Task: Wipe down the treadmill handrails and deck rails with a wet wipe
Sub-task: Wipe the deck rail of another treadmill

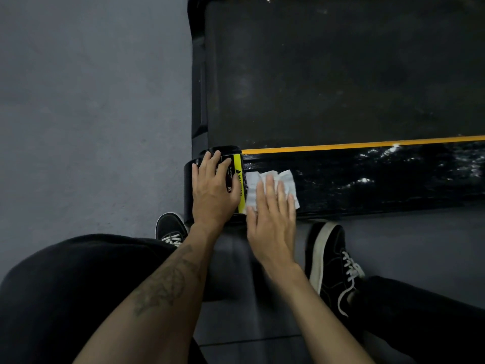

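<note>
Grey floor [86, 122]; two black laced sneakers [331, 266], white-soled; black trousers [65, 290]; tattooed forearm [162, 287].

Dim, specular glare, slight blur, wide-angle distortion

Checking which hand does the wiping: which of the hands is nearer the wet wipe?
Right. The right hand lies flat on the wet wipe, pressing it to the deck rail. The left hand rests beside it on the rail's end cap, over the yellow warning label.
</note>
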The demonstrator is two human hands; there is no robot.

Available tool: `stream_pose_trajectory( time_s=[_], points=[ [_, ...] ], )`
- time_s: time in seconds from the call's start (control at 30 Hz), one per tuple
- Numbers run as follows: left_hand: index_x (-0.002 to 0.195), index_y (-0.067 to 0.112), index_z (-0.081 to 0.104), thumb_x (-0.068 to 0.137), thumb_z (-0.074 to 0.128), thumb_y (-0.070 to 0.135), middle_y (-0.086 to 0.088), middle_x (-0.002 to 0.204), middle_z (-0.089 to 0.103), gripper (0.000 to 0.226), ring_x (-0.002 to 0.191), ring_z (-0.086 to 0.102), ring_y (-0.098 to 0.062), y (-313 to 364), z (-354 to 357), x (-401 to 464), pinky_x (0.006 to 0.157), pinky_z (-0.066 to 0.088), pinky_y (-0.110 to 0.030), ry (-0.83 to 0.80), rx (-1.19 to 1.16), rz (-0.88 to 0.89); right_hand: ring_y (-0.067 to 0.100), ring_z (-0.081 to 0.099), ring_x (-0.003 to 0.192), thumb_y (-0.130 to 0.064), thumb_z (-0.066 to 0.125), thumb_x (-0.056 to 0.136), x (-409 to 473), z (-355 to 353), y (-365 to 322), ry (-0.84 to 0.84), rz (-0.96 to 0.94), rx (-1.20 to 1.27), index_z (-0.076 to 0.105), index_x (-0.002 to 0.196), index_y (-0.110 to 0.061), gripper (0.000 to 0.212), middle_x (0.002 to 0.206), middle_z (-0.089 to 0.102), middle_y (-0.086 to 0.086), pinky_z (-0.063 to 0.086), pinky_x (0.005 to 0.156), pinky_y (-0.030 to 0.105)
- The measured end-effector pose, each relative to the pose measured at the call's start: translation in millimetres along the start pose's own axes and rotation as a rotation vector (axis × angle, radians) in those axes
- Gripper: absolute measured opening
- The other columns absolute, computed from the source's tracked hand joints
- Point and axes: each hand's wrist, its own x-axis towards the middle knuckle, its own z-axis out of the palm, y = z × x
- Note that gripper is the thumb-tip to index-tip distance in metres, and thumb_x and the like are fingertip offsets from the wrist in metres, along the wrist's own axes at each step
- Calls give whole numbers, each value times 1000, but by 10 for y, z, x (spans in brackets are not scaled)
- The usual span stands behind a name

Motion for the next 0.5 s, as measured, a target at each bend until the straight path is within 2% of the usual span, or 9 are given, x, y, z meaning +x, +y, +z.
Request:
stream_pose_trajectory(
  time_s=[0.1,0.17,0.27,0.37,0.5],
  points=[
    [134,6,64,96,66,22,-14,151,52,41,149,38,-32,-2,-1,1,122,24,-61,-2,-1,-2,21,7,159,-36,35,105,-46,35,26,-37,-155,16,20,164,-19,62,172,9,2,11,129,46],
    [134,6,64,96,66,22,-15,150,53,41,148,38,-33,-7,-1,6,121,26,-61,1,0,2,19,7,159,-38,34,106,-44,14,207,-57,-218,-4,20,164,-22,61,172,9,-1,13,128,46],
    [134,6,64,97,66,23,-14,151,52,41,148,38,-33,-9,-3,9,119,29,-61,-2,4,2,19,7,159,-41,25,107,-48,1,309,-20,-75,1,23,163,-20,60,172,10,0,12,128,46],
    [134,6,63,97,66,23,-14,151,51,41,149,37,-32,-10,-5,4,119,28,-61,-10,2,1,21,6,159,-42,23,107,-79,48,56,13,33,29,20,164,-16,62,172,9,3,9,129,46],
    [134,6,64,96,67,23,-15,150,52,41,148,38,-33,-3,-6,7,121,27,-61,1,0,2,23,13,158,-37,27,106,-108,47,24,-16,-210,-65,22,163,-15,61,172,13,3,15,128,45]
  ],
)
